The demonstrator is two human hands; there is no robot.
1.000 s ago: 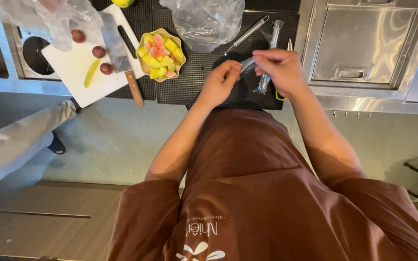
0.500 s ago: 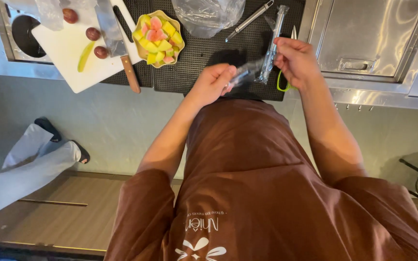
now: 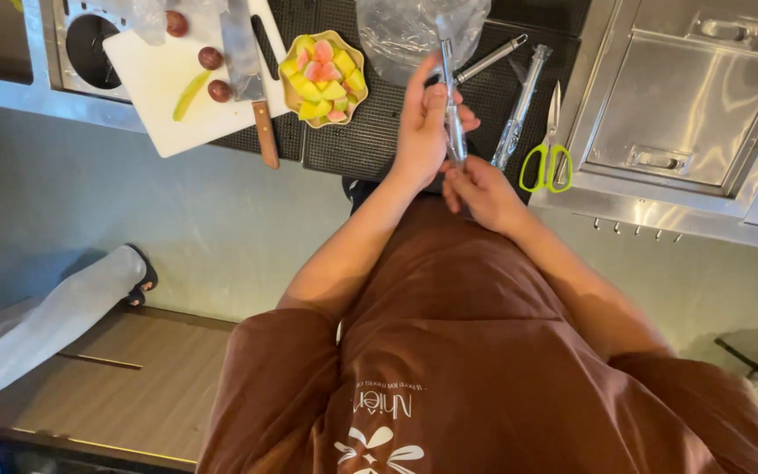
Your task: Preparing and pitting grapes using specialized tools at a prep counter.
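A working kitchen, likely commercial: a stainless steel counter (image 3: 10, 88) runs along the far side, with a steel hatch (image 3: 686, 114) at the right. On it lie black rubber mats (image 3: 353, 132), a white cutting board (image 3: 164, 88) with a knife (image 3: 247, 79), a bowl of cut fruit (image 3: 322, 77) and scissors (image 3: 550, 149).

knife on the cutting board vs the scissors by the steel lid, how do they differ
The knife has a broad blade and brown wooden handle; the scissors have slim blades and lime-green loop handles. The knife lies partly on the white cutting board; the scissors lie at the black mat's right edge. Both lie flat, untouched, handles toward the person.
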